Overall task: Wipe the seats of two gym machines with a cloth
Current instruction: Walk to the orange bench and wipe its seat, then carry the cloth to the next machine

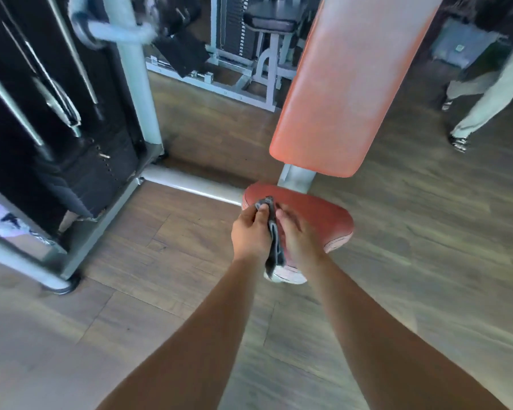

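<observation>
Centre frame: left hand [251, 233] and right hand [297, 236], fingers curled, both grip the grey cloth [272, 232] bunched between them, over the red seat [323, 216]. Orange backrest [347, 93] above it. Wood floor [160, 294]; weight stack [95, 173] left; another person's legs [486, 96] upper right.

Gym room with a wood-plank floor [427, 232].
Black weight stack [95, 173] at left, grey-framed machine [267, 54] behind, bystander's pale trousers [492, 93] at right.
</observation>
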### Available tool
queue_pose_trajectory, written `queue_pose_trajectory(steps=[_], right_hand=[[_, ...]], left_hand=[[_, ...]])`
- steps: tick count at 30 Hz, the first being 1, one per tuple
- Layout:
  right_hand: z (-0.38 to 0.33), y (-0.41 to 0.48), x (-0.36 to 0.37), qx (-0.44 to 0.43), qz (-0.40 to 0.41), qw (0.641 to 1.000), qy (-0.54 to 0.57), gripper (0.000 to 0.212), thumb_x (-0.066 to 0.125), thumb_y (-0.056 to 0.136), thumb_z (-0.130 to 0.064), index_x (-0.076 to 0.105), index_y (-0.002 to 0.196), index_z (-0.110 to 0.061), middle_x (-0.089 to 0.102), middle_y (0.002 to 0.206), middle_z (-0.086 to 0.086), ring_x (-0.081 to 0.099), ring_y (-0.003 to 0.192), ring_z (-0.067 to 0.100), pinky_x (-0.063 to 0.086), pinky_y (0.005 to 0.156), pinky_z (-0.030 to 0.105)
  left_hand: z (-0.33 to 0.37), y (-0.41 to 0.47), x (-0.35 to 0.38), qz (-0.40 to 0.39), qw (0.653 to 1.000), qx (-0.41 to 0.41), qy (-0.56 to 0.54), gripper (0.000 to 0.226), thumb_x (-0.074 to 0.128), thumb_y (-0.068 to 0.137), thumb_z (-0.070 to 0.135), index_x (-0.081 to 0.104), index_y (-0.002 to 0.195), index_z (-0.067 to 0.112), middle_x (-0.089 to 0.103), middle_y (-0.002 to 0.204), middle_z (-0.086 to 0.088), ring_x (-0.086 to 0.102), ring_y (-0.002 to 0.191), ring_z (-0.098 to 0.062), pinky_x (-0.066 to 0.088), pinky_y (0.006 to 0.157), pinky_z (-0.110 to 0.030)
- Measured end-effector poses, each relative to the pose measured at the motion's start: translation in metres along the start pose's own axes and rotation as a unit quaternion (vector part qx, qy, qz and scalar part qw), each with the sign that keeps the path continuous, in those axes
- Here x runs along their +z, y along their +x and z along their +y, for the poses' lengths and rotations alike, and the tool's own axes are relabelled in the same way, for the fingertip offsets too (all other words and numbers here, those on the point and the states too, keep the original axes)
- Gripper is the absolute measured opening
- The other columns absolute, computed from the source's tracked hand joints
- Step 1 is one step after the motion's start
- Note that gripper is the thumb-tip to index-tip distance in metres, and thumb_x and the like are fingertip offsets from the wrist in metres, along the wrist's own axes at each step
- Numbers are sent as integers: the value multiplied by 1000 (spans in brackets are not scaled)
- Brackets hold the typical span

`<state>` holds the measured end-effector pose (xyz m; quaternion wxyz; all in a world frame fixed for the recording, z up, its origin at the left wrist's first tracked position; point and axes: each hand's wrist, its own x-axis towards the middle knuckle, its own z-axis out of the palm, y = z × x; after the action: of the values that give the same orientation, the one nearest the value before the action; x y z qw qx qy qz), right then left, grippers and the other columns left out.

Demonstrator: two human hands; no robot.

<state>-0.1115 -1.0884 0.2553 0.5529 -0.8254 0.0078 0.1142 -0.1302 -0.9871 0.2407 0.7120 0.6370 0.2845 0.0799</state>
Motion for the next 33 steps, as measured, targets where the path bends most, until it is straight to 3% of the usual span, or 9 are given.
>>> queue_pose_trajectory(steps=[4, 7, 10, 17, 20, 23, 24, 28, 33], right_hand=[[-85, -39, -23, 58, 21, 972, 228, 19, 58, 95, -38, 74, 102, -31, 76, 103, -6, 69, 105, 13, 51, 96, 29], [-131, -67, -61, 31, 44, 978, 200, 32, 65, 87, -42, 65, 118, -32, 73, 114, 5, 69, 111, 20, 52, 102, 41], [-172, -98, -102, 41, 89, 982, 160, 35, 65, 91, -35, 61, 126, -30, 75, 106, 1, 72, 99, 16, 56, 90, 36], [-208, -164, -168, 31, 178, 982, 48, 22, 60, 85, -37, 64, 106, -44, 73, 103, -14, 69, 101, 16, 54, 94, 40], [-211, -195, -195, 47, 235, 971, 13, 24, 62, 93, -28, 65, 116, -32, 73, 106, -8, 67, 105, 21, 49, 88, 30], [-207, -229, -225, 60, 279, 958, 0, 24, 62, 94, -27, 66, 118, -30, 71, 104, -7, 66, 104, 19, 42, 82, 24], [-205, -240, -236, 60, 293, 954, -2, 26, 63, 94, -27, 66, 119, -29, 72, 106, -5, 65, 105, 20, 41, 81, 23], [-194, -282, -284, 85, 350, 933, -12, 28, 64, 93, -32, 66, 121, -31, 74, 111, 0, 66, 106, 22, 44, 82, 26], [-171, -323, -357, 105, 404, 909, -15, 28, 65, 89, -33, 68, 117, -31, 75, 106, 1, 67, 105, 24, 53, 90, 34]], left_hand=[[91, -58, 16, -44, 999, -28, -14, 26, 56, 93, 41, 78, 90, 28, 78, 89, -7, 75, 90, -26, 60, 91, -48], [157, -100, 26, -61, 992, -95, -60, 32, 55, 100, 40, 77, 84, 24, 79, 85, -1, 74, 92, -23, 59, 84, -37], [208, -145, 36, -88, 982, -148, -72, 30, 62, 97, 41, 78, 79, 23, 80, 81, 1, 75, 93, -23, 58, 90, -39], [265, -193, 42, -217, 966, -79, 117, 21, 70, 70, 53, 79, 70, 34, 78, 94, -5, 72, 101, -30, 55, 102, -51], [280, -209, 42, -319, 915, 0, 247, 20, 63, 98, 26, 67, 79, 28, 64, 87, 4, 59, 84, -19, 50, 78, -26], [283, -222, 53, -391, 840, 80, 367, 18, 60, 103, 29, 73, 112, 22, 65, 104, 6, 60, 86, -10, 40, 62, -3], [284, -229, 59, -409, 812, 111, 402, 24, 62, 102, 30, 73, 119, 18, 68, 110, 4, 62, 90, -13, 41, 60, -4], [281, -259, 101, -453, 719, 208, 485, 34, 68, 97, 34, 71, 125, 15, 73, 127, -8, 68, 115, -27, 47, 84, -26], [278, -304, 176, -490, 593, 317, 554, 38, 65, 97, 44, 70, 125, 18, 69, 133, -4, 63, 123, -27, 44, 92, -28]])
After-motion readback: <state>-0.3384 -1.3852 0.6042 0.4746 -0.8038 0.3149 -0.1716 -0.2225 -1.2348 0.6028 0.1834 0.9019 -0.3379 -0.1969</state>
